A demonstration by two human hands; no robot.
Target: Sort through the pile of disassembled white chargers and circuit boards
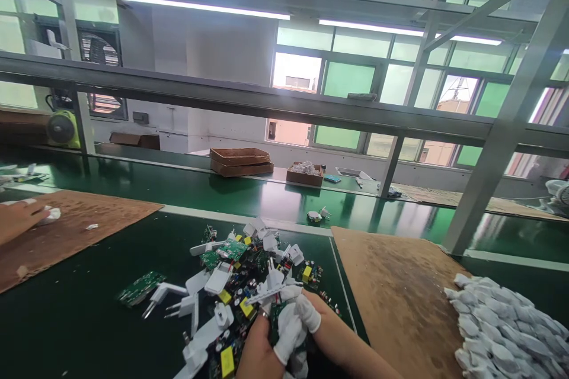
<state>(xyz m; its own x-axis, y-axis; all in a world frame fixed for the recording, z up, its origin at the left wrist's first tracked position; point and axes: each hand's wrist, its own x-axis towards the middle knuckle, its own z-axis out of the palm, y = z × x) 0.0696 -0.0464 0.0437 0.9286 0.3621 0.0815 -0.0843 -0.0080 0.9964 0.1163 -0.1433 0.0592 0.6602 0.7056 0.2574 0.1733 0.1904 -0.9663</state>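
Observation:
Over the heap, my left hand [267, 340] and my right hand [306, 314] are closed close together, with white coverings on the fingers. Between them is a white plug housing [272, 289], prongs upward, with a green circuit board [276, 312] partly showing below it. The fingers hide how the two are joined. Around and beyond my hands lies a pile of loose circuit boards [232, 250] with yellow parts and white plug housings [217, 278]. One green board [141, 289] and an angled plug housing [164, 293] lie at the pile's left side.
Brown boards lie left [102, 216] and right [391, 278] on the green bench. A heap of white wrapped pieces [507, 325] sits at far right. Another person's hand [24, 219] works at left. Beyond are cardboard trays [242, 160], a filled box [304, 176] and a metal post [493, 154].

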